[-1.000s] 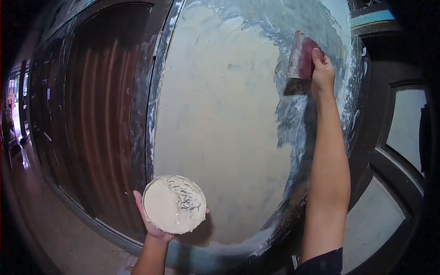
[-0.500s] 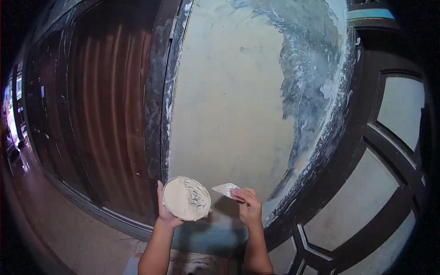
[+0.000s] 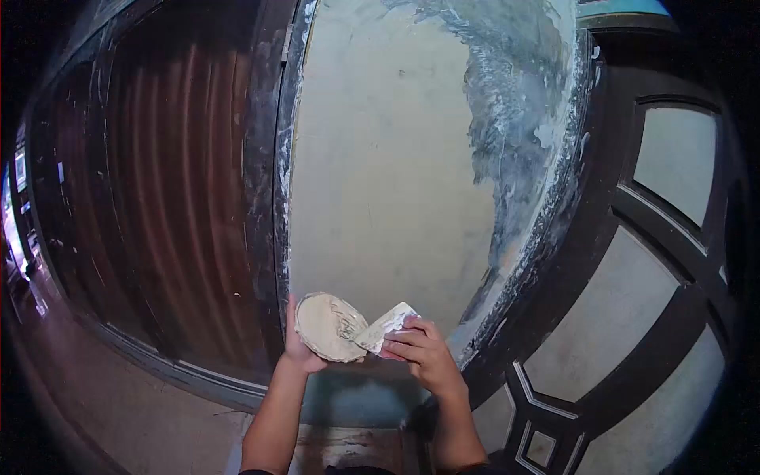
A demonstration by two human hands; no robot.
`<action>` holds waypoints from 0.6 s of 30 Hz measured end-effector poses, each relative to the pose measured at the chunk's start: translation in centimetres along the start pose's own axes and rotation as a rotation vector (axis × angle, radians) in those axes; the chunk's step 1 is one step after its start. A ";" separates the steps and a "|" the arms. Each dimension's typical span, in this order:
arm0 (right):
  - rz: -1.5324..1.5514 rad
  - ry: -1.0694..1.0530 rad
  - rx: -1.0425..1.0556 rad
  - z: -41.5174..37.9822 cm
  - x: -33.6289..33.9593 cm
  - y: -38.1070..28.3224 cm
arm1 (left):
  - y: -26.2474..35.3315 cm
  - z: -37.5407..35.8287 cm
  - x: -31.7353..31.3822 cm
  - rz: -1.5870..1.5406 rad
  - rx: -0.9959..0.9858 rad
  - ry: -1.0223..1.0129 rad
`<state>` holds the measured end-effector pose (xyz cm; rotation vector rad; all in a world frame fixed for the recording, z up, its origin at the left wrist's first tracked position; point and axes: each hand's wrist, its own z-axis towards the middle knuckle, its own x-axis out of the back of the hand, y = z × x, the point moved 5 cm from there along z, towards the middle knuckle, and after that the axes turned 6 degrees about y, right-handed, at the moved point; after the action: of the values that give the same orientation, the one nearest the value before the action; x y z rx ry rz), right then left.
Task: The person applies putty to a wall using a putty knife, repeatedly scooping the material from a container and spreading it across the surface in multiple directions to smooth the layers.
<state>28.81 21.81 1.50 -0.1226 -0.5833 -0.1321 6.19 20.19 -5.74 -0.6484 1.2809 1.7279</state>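
My left hand supports a round container of cream-coloured putty from its left side and below; most of those fingers are hidden under it. The putty surface is smooth at the left and ridged at the right. In my right hand is a flat putty scraper, smeared with white. Its lower left corner meets the container's right rim, at the ridged putty. Behind both hands stands a wall panel, coated pale cream over its left and middle, with patchy blue-grey surface along its right.
Left of the panel runs a dark frame post beside a brown, ribbed-looking panel. At the right is dark woodwork with pale inset panels. Brown floor shows at lower left.
My right hand has brought the scraper left and turned it, so its corner now meets the putty container. The container has tilted and shifted slightly right and up. The view has shifted a little.
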 end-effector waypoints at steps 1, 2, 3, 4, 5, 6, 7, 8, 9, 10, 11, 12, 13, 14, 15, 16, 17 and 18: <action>-0.020 -0.011 -0.019 0.0 0.2 -0.1 | -0.1 -0.1 0.0 0.020 0.001 0.025; -0.022 -0.012 -0.021 -0.1 0.3 -0.2 | -0.2 0.0 -0.1 0.040 0.002 0.048; -0.027 -0.013 -0.018 -0.1 0.4 -0.3 | -0.3 -0.1 -0.3 0.040 0.001 0.047; -0.032 -0.014 -0.013 -0.1 0.5 -0.4 | -0.3 -0.1 -0.6 0.023 0.010 0.030; -0.018 -0.016 -0.014 -0.2 0.5 -0.4 | -0.4 -0.1 -1.0 0.007 0.018 0.014; -0.016 -0.015 -0.013 -0.2 0.6 -0.6 | -0.6 -0.2 -1.1 0.000 0.009 0.075; -0.019 -0.030 -0.018 -0.3 0.6 -0.7 | -0.9 -0.1 -1.1 -0.023 0.021 0.047; -0.023 -0.045 -0.025 -0.5 0.5 -0.8 | -1.0 0.0 -1.0 -0.045 0.035 0.018; -0.004 -0.045 -0.043 -0.7 0.4 -0.7 | -1.0 0.0 -0.9 -0.044 0.039 0.018; -0.004 -0.043 -0.046 -0.9 0.3 -0.9 | -1.1 -0.1 -1.0 -0.051 0.055 -0.003; 0.017 -0.035 -0.064 -1.0 0.3 -1.0 | -1.2 -0.2 -1.1 -0.058 0.071 -0.025; 0.037 -0.027 -0.082 -1.1 0.3 -1.1 | -1.3 -0.3 -1.1 -0.058 0.074 -0.025; 0.016 -0.031 -0.072 -1.5 0.1 -0.9 | -1.4 -0.3 -1.0 -0.061 0.070 -0.013; 0.015 -0.030 -0.075 -1.5 0.2 -1.1 | -1.5 -0.3 -1.0 -0.065 0.066 -0.001; 0.029 -0.030 -0.081 -1.5 0.3 -1.5 | -1.7 -0.3 -1.0 -0.066 0.069 0.000; 0.042 -0.030 -0.087 -1.5 0.2 -1.6 | -1.7 -0.2 -0.7 -0.090 0.063 0.035; 0.066 -0.017 -0.096 -1.7 0.2 -1.6 | -1.8 -0.2 -0.5 -0.114 0.055 0.072; 0.067 -0.016 -0.100 -1.8 0.3 -1.7 | -1.9 -0.3 -0.5 -0.126 0.050 0.089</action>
<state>29.74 19.83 0.34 -0.2402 -0.5885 -0.0951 8.03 19.91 -6.38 -0.7680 1.3118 1.5756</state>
